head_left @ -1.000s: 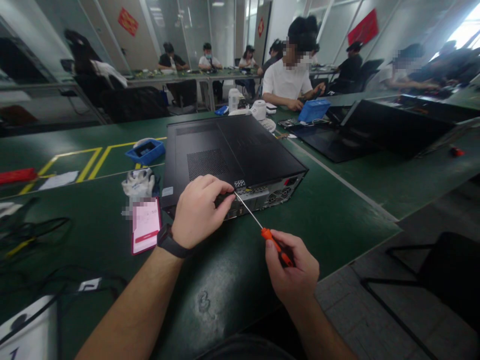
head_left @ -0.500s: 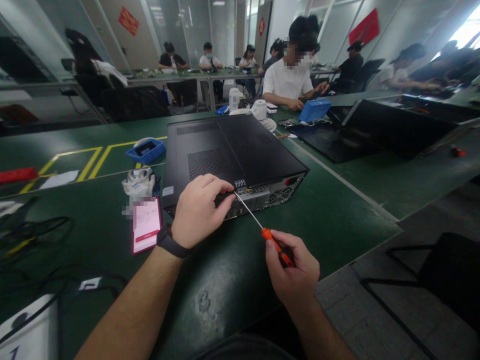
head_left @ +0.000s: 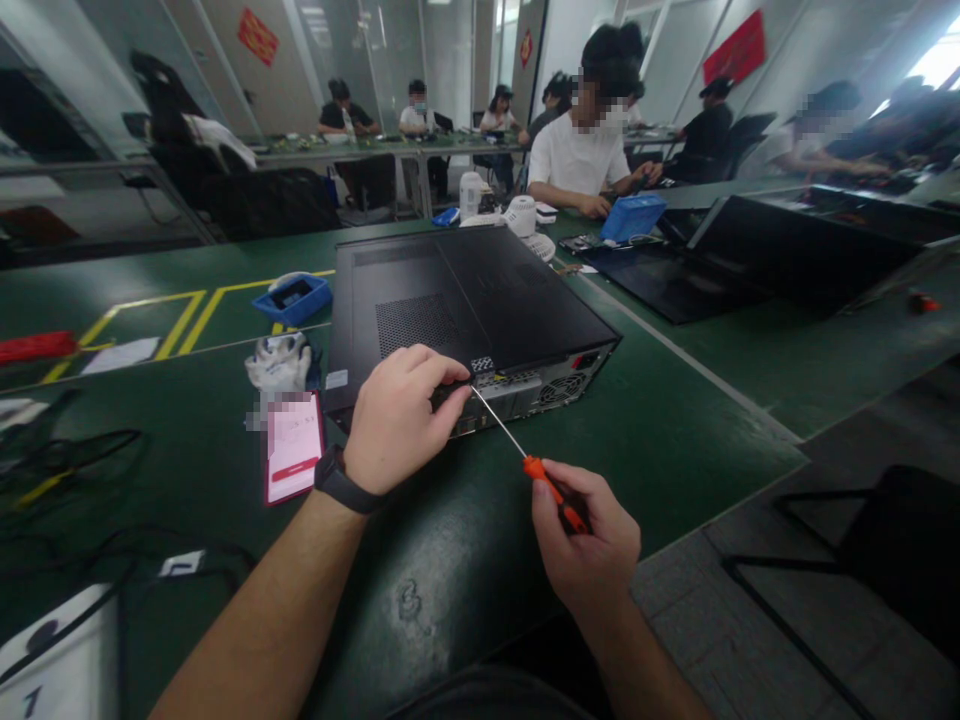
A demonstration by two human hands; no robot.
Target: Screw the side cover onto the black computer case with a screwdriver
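**By the left hand, a screwdriver aimed at a case**

Beyond the left hand and off to its left, a blue tray holds a dark item, too small to name. Far past the right hand, near a seated co-worker, stands a blue box; its contents cannot be made out.

The case lies flat on the green table, directly ahead of both hands. It is black, with a perforated vent in its top, a pale label at the corner past the left hand, and a metal back carrying a round fan grille beyond the right hand.

The person's left thumb and forefinger come together at the case's back edge, around the screwdriver's tip; whether they pinch the tip or something small cannot be told. The right hand grips the orange-and-black handle, fingers closed around it.

Against half a second ago, both hands and the screwdriver keep nearly the same pose at the case, while the whole view has shifted slightly.
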